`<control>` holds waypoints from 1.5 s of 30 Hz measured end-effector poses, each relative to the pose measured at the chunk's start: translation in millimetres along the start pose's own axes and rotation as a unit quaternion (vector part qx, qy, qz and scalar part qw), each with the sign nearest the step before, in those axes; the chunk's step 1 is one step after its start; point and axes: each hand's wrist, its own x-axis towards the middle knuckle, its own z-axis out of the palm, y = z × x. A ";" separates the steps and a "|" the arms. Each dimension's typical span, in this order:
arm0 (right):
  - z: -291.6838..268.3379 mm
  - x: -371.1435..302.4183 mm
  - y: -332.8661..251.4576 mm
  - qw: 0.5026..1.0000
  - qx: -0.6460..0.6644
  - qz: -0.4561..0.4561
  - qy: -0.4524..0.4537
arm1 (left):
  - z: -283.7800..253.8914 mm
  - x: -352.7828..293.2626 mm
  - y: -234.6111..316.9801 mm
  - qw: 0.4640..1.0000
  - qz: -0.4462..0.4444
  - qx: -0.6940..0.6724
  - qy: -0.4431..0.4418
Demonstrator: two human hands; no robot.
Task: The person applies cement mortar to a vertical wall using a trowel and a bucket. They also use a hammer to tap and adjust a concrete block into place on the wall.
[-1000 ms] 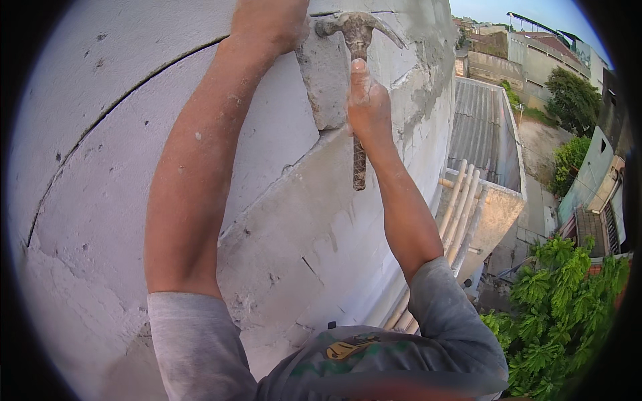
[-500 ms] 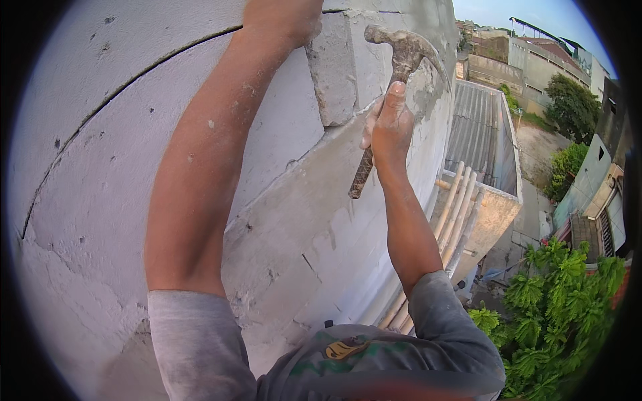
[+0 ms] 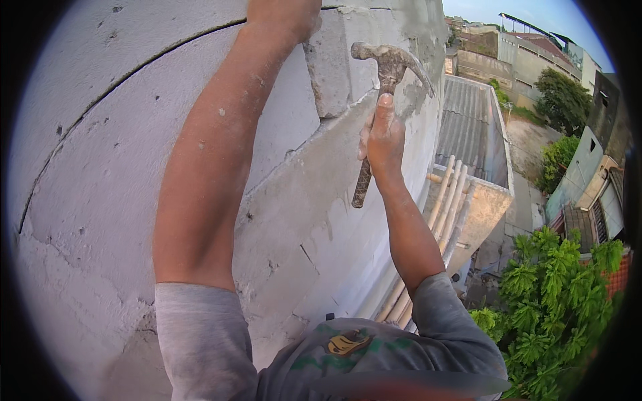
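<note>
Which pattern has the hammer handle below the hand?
Dark, with lighter criss-cross lines: the hammer handle shows in the head view.

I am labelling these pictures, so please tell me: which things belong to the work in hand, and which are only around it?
In the work:
hammer, gripped by the right hand
wall, behind the left hand

Only around:
pale poles
corrugated roof
green foliage

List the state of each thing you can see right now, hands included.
Hammer: held head up, tilted slightly, crusted with pale residue
Right hand: closed around the hammer
Left hand: partly cut off at the top edge; grip cannot be told
Wall: pitted, unevenly coated
Poles: side by side
Corrugated roof: grey, weathered
</note>
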 end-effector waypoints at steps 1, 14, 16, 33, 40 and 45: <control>-0.8 -0.3 -0.1 1.000 -0.001 0.004 0.001 | -1.4 0.2 2.9 1.000 -0.010 0.001 -0.012; -15.9 19.6 -37.4 0.991 -0.107 -0.074 -0.024 | -60.1 -144.4 171.9 0.880 -0.290 -0.327 -0.183; -12.6 21.5 -57.2 0.987 -0.145 -0.064 -0.023 | -73.5 -208.2 212.0 0.837 -0.291 -0.416 -0.205; 56.1 19.2 -95.6 0.781 -0.593 -0.168 0.101 | -362.0 -525.4 262.7 0.191 -0.585 -0.674 -0.408; 72.6 -2.5 -111.3 0.822 -0.525 -0.177 0.128 | -407.7 -599.0 255.1 0.305 -0.509 -0.689 -0.416; 99.2 23.0 -110.0 0.823 -0.522 -0.163 0.155 | -424.3 -597.7 264.5 0.326 -0.563 -0.668 -0.361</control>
